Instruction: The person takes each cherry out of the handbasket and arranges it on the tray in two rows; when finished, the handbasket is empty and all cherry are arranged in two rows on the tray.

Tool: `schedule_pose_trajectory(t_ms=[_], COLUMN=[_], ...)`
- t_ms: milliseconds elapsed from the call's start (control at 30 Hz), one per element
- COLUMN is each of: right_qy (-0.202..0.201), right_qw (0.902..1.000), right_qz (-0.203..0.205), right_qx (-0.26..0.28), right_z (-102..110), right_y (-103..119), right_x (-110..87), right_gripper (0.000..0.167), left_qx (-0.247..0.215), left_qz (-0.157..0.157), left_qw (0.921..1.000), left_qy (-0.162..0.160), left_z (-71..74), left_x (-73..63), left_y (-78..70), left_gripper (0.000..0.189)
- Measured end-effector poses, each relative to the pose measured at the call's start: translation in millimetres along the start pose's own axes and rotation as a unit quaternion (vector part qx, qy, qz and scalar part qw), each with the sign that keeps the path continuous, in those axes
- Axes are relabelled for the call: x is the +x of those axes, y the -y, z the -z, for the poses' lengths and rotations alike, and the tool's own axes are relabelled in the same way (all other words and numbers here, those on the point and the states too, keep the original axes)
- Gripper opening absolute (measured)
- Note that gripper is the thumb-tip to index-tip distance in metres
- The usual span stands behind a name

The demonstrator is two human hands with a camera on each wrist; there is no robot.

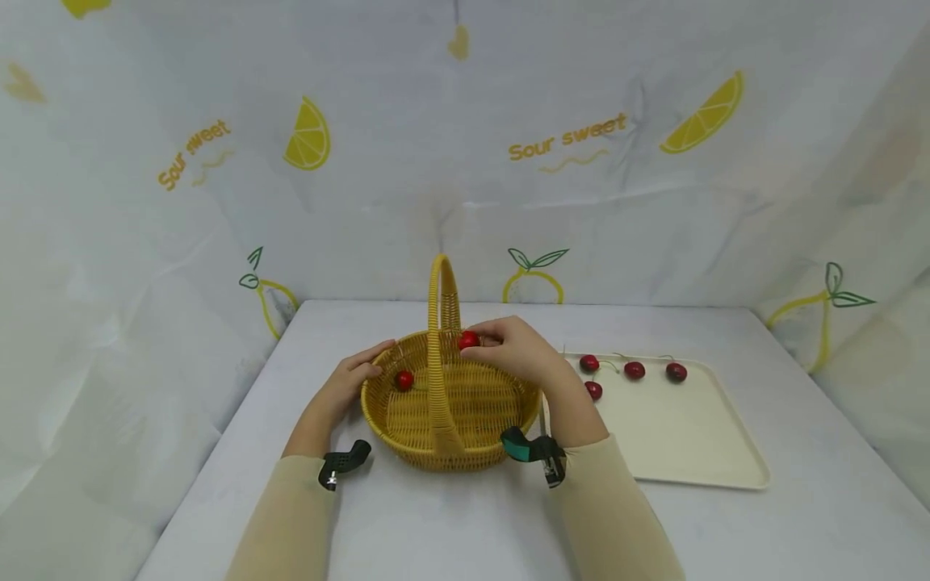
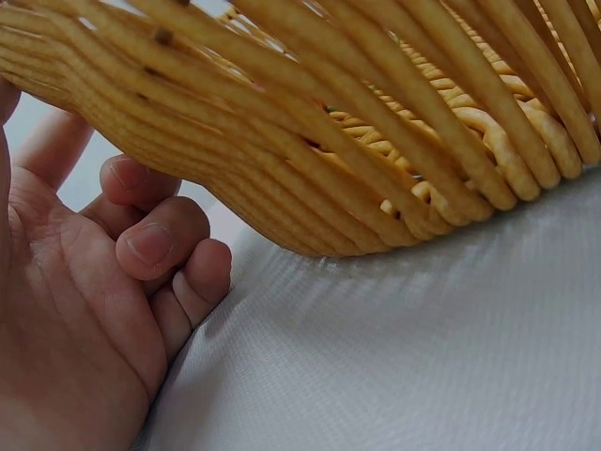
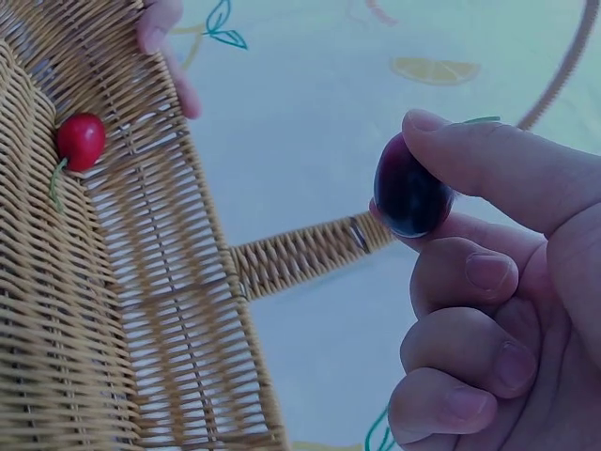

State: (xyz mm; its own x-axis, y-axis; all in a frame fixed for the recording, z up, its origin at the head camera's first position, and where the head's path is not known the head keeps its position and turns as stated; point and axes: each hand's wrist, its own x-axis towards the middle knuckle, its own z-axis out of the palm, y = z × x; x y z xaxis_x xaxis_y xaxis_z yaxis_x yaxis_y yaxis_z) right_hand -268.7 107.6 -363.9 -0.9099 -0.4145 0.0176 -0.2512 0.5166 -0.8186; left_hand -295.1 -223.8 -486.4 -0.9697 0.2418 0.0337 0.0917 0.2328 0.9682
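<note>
A yellow wicker basket [image 1: 452, 461] with a tall arched handle [image 1: 437, 355] stands on the table. My left hand [image 1: 345, 387] holds its left rim; in the left wrist view, some fingers [image 2: 155, 240] curl beside the woven wall. My right hand [image 1: 519, 351] is above the basket's back right part. It pinches a red cherry [image 3: 413, 188] between thumb and index finger, the other fingers curled in. The held cherry looks dark in the right wrist view, with a bit of green stem showing. Another cherry [image 1: 404, 380] lies inside the basket, at its left.
To the right of the basket lies a cream tray [image 1: 683, 436], partly hidden by my right forearm. Several dark red cherries with stems, such as one cherry [image 1: 676, 372], lie toward its back. A white cloth backdrop [image 1: 407, 202] with lemon prints hangs behind the table [image 1: 450, 532].
</note>
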Motion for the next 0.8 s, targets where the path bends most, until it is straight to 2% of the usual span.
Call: schedule_pose_trajectory(t_ms=[267, 400, 500, 800], right_qy=[-0.039, -0.049, -0.061, -0.133], right_qw=[0.9978, 0.9969, 0.9966, 0.9867], right_qz=[-0.029, -0.037, -0.039, -0.094], right_qx=[0.044, 0.05, 0.04, -0.002], right_z=[16, 26, 34, 65], right_y=[-13, -22, -29, -58], right_x=[-33.6, -48.6, -56.9, -78.9], right_gripper=[0.048, 0.051, 0.051, 0.062], left_qx=[-0.007, -0.002, -0.001, -0.004], left_qz=[-0.007, -0.013, -0.011, -0.005], left_qw=[1.0, 0.9999, 0.9999, 1.0], left_qy=[0.002, 0.003, 0.001, 0.002], left_z=[-0.7, 0.0, 0.2, -2.2], left_x=[-0.9, -1.5, -1.6, -2.0], left_y=[1.7, 1.2, 0.7, -1.0], left_gripper=[0.061, 0.061, 0.061, 0.061])
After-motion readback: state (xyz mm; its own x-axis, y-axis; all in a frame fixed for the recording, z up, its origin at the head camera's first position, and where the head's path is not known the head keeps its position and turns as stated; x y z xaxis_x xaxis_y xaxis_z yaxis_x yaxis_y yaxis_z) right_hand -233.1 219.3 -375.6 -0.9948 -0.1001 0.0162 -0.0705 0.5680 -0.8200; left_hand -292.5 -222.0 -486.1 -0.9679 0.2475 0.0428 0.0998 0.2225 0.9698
